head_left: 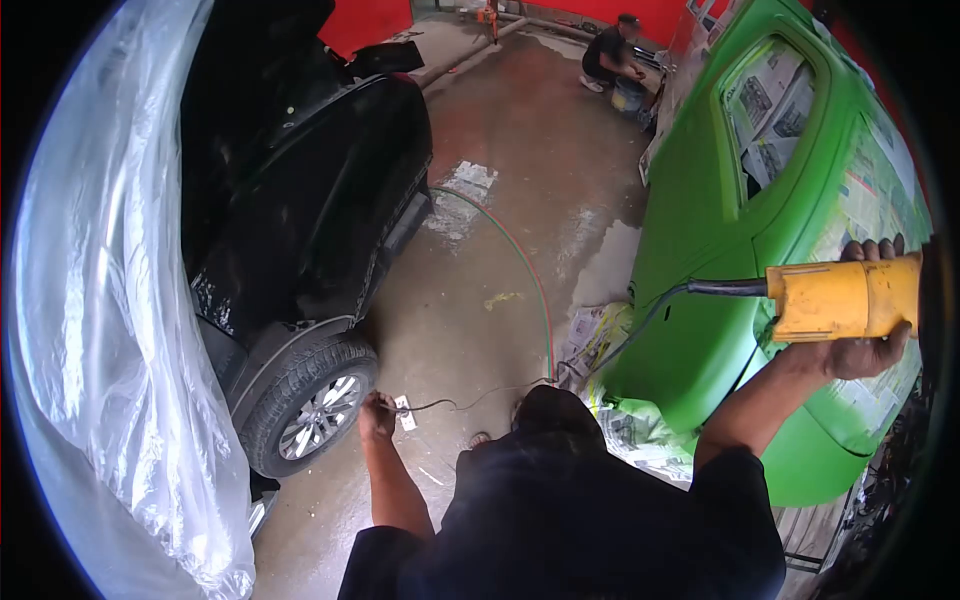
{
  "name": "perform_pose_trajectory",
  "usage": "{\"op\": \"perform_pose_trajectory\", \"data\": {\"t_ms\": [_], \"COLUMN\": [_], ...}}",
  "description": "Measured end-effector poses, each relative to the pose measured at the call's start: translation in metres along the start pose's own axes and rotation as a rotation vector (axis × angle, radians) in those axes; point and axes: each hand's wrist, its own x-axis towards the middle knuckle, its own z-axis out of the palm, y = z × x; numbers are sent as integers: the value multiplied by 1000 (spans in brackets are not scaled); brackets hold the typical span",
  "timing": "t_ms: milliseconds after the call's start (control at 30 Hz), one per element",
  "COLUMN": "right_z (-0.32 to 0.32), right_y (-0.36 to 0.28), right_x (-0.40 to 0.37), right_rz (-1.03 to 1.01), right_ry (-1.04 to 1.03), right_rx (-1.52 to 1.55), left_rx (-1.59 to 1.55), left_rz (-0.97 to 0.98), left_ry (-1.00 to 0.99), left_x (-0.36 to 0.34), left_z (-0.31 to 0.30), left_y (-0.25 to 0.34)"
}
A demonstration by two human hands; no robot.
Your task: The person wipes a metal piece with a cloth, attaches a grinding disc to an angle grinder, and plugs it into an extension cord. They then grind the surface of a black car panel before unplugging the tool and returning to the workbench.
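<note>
My right hand (868,352), raised at the right, is wrapped round the body of a yellow corded power tool (845,300). The tool's working end is cut off by the dark edge of the view. Its black cord (725,287) leaves the rear end and drops past the green car body (690,240). Low at the left, my left hand (378,415) is closed on a thin dark cord (430,405) that runs toward my body. Right beside those fingers is a white outlet strip (405,413). The black car's wheel (312,405) stands just left of this hand.
Clear plastic sheeting (110,300) hangs at the far left. A red and green hose (515,245) curves over the floor. Masking newspaper (770,110) covers the green car's window. Farther back, a person (610,58) crouches by a bucket (628,95).
</note>
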Motion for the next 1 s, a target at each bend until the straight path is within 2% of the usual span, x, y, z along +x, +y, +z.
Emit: {"op": "perform_pose_trajectory", "data": {"t_ms": [33,67,100,133,167,200,267,300,367,400,433,467,533,567,600,700,733,767,800,833,867,933,1000], "right_z": [-4,-27,-35,-41,-56,-68,-96,-94,-113,-120,-126,-133,-151,-157,-163,-152,-173,-205,-228,-231,-245,-204,-232], "right_y": [9,18,31,45,59,77,106,124,151,169,189,202,227,244,262,323,331,332,337,353,359,412,442], "right_x": [6,15,20,28,38,46,62,72,102,115,137,146,160,169,180,207,212,226,239,255,268,279,313], "right_rz": [-29,-3,-38,-73,-59,0,-105,-138,-115,-114,143,166,34,-32,-15,228,248,206,166,106,118,4,251], "right_ry": [21,-75,-37,0,-56,-207,-100,18,16,27,-455,-449,-135,18,13,-527,-531,-398,-275,-152,-102,12,-441], "right_rx": [-10,92,30,-31,62,166,-27,-124,-157,-189,290,294,4,-143,-139,375,389,235,84,-175,-275,-531,101], "left_rx": [-22,-51,-52,45,140,136,110,93,67,55,11,11,-33,-1,-9,79,248,361,445,339,228,-113,253], "left_rz": [-49,-101,-102,-70,-36,-37,5,-24,-48,-62,-73,-79,-91,-77,-79,-91,22,176,188,195,204,-16,191], "left_ry": [-49,-98,-90,41,173,190,62,121,166,191,283,307,406,351,367,524,212,-86,-106,-55,-3,475,376], "left_x": [29,57,67,62,65,84,119,130,174,185,190,196,222,237,253,267,318,366,372,391,407,380,443], "left_z": [16,34,70,122,157,164,182,198,191,210,222,233,250,246,244,289,225,165,189,193,196,313,267], "left_y": [1,0,1,4,1,-10,-31,-38,-57,-57,-59,-61,-72,-76,-85,-92,-115,-136,-137,-149,-164,-146,-192]}}
